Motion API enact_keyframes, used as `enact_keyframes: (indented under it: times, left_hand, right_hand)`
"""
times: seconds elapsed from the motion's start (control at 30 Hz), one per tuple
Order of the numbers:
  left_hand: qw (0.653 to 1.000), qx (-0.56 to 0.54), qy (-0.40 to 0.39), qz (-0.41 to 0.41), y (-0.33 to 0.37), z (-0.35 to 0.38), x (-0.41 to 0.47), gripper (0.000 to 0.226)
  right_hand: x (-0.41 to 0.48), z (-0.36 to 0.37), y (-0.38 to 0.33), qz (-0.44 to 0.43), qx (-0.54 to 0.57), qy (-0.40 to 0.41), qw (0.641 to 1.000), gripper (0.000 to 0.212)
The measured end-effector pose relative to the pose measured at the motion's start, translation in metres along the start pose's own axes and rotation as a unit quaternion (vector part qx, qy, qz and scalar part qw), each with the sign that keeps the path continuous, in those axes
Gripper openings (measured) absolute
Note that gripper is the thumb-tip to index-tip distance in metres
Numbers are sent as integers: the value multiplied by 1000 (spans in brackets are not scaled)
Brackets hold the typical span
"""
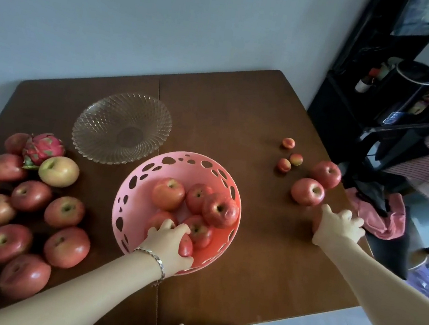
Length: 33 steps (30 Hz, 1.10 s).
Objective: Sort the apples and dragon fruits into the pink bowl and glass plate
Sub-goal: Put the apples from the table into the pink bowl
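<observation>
My left hand gripped a hard, smooth apple round its middle; my right hand curled over another apple.

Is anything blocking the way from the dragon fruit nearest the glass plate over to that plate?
Nothing visible. Only bare table lies between the dragon fruit and the glass plate; the plate holds nothing, and the neighbouring apples sit on its other sides.

One wide-angle head-worn camera looks forward and steeply down onto the bench from its near edge, at close range; the left hand and right hand enter from the lower frame edge.
</observation>
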<state>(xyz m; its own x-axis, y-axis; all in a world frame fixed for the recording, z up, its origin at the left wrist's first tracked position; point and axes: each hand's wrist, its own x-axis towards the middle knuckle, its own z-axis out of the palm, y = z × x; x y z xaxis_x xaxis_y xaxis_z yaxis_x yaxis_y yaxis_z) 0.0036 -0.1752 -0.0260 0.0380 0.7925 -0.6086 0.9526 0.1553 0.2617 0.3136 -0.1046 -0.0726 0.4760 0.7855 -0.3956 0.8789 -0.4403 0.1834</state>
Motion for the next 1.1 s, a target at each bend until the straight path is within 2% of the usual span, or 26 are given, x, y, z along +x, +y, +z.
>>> enact_keyframes:
  times: [0.1,0.2,0.3,0.4,0.47,0.53,0.67,0.87,1.0,1.1]
  left_hand:
    - [999,-14,29,7,-7,-1,-3,50]
    - [998,-23,47,17,-16,-2,-4,56]
    - [998,-7,58,27,-20,-2,-5,65]
    - [996,5,73,44,-26,-4,-5,65]
    - [995,-31,87,47,-32,-4,-8,57]
    - [991,-68,101,50,-35,-3,-9,53]
    - [987,-101,113,54,-39,-3,-10,56]
    - [990,-70,104,68,-39,0,-12,58]
    - [994,-33,74,70,-37,-5,-12,62]
    - [994,17,75,75,-34,-7,-13,60]
  right_hand:
    - [-26,-17,-3,-42,149,-25,988,81]
    - [-65,-38,-14,-177,337,-5,925,75]
    - [-106,-55,-40,-326,385,2,864,69]
    - [-134,-56,-75,-397,313,-14,863,75]
    - [-147,-47,-98,-436,203,-16,876,82]
    - [-154,-33,-112,-476,107,-4,873,84]
    - [-159,-18,-122,-489,18,13,872,82]
    - [-159,-12,-126,-491,-7,35,870,88]
    - [-145,-12,-114,-514,75,83,850,94]
    - [-131,-13,-108,-490,70,21,869,95]
